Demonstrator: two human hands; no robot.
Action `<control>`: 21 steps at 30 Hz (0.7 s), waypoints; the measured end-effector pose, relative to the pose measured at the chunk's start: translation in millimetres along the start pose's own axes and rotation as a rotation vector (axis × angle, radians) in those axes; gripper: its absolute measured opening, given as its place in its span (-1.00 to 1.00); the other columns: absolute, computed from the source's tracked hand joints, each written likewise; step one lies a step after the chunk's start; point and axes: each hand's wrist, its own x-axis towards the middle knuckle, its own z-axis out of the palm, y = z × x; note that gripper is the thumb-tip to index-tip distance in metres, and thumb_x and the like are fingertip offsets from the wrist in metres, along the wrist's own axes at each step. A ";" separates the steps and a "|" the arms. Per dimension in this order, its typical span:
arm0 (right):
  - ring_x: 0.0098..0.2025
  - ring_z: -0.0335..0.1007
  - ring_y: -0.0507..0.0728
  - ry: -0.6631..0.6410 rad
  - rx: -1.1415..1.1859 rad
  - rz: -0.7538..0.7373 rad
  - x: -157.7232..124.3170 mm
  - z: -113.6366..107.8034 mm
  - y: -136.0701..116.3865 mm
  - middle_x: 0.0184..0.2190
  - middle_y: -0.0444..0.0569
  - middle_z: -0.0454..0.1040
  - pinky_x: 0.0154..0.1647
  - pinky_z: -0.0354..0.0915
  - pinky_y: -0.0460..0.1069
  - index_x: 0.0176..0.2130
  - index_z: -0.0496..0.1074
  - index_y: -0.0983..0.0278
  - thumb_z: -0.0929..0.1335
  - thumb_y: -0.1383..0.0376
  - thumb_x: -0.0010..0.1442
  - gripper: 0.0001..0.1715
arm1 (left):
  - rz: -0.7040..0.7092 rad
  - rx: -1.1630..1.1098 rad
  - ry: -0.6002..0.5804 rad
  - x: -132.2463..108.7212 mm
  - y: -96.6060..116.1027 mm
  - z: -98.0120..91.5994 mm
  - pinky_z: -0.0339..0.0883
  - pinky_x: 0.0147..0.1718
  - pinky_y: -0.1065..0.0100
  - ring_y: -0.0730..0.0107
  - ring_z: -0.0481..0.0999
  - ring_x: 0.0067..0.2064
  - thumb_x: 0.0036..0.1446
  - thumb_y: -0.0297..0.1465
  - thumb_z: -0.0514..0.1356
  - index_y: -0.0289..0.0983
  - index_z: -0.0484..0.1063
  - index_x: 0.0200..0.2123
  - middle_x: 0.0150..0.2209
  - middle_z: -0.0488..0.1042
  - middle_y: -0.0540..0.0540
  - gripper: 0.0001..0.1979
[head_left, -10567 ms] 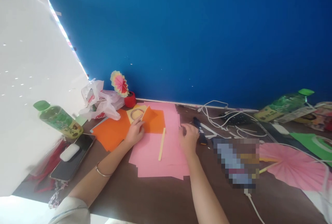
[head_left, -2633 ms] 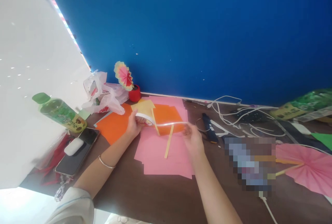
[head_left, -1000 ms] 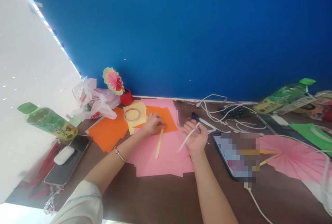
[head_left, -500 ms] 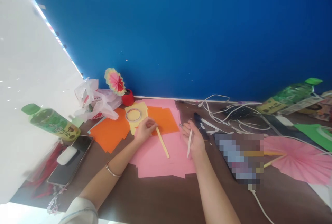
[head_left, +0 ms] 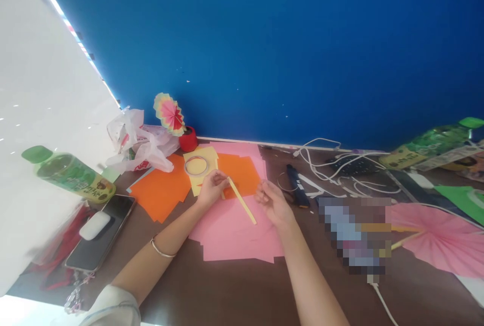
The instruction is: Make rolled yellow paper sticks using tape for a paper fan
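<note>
Over the orange sheet point(head_left: 242, 169) and pink sheets point(head_left: 234, 245), pinching yellow strip point(head_left: 242, 202) at its far end with fingers of the left hand point(head_left: 212, 188). Angled lengthwise from far left to near right, free at near end. With right hand point(head_left: 275, 204), holding fingers curled just right of it; can't tell if gripping anything. Looks like positioning; would next call for a steady left pinch.

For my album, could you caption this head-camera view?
The left hand holds a thin yellow strip above pink paper and orange paper, the right hand close by.
</note>
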 end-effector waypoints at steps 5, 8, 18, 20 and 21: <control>-0.69 -0.10 -0.16 -0.077 -0.021 0.048 -7.8 12.0 -2.1 -0.63 -0.27 0.22 -0.68 0.00 -0.18 -0.53 0.36 0.30 0.51 0.32 -0.13 -0.75 | -0.022 0.078 0.080 1.8 -2.1 -1.2 0.44 -0.22 0.25 0.40 0.54 -0.31 -0.07 -0.36 0.28 -0.26 0.25 -0.41 -0.34 0.42 -0.02 -0.77; -0.65 0.03 -0.12 -0.119 0.046 0.020 -11.3 15.8 -5.6 -0.66 -0.26 0.19 -0.64 0.06 -0.17 -0.59 0.32 0.29 0.53 0.27 -0.18 -0.68 | -0.015 0.100 0.087 2.4 -4.0 -2.2 0.45 -0.27 0.27 0.41 0.54 -0.33 -0.07 -0.36 0.28 -0.26 0.25 -0.41 -0.35 0.40 -0.02 -0.77; -0.71 0.02 -0.11 0.039 -0.226 0.020 -5.6 24.2 17.3 -0.71 -0.25 0.21 -0.76 -0.14 -0.16 -0.51 0.41 0.27 0.51 0.19 -0.15 -0.73 | 0.059 0.085 0.024 -2.7 1.8 2.9 0.40 -0.21 0.29 0.39 0.53 -0.28 -0.07 -0.38 0.29 -0.27 0.24 -0.45 -0.41 0.48 -0.06 -0.77; -0.69 0.07 -0.09 0.067 -0.274 -0.016 -5.3 26.4 25.0 -0.72 -0.25 0.22 -0.73 -0.05 -0.15 -0.47 0.43 0.28 0.49 0.16 -0.11 -0.73 | 0.064 0.081 0.019 -4.0 3.5 4.6 0.40 -0.22 0.30 0.41 0.53 -0.30 -0.07 -0.40 0.27 -0.27 0.24 -0.45 -0.41 0.48 -0.05 -0.79; -0.68 0.09 -0.08 0.081 -0.307 -0.035 -5.8 27.8 27.6 -0.71 -0.23 0.25 -0.71 -0.01 -0.15 -0.45 0.43 0.28 0.48 0.15 -0.09 -0.73 | 0.065 0.085 0.013 -4.6 4.1 5.3 0.40 -0.23 0.31 0.42 0.52 -0.31 -0.06 -0.41 0.27 -0.27 0.24 -0.45 -0.42 0.48 -0.05 -0.80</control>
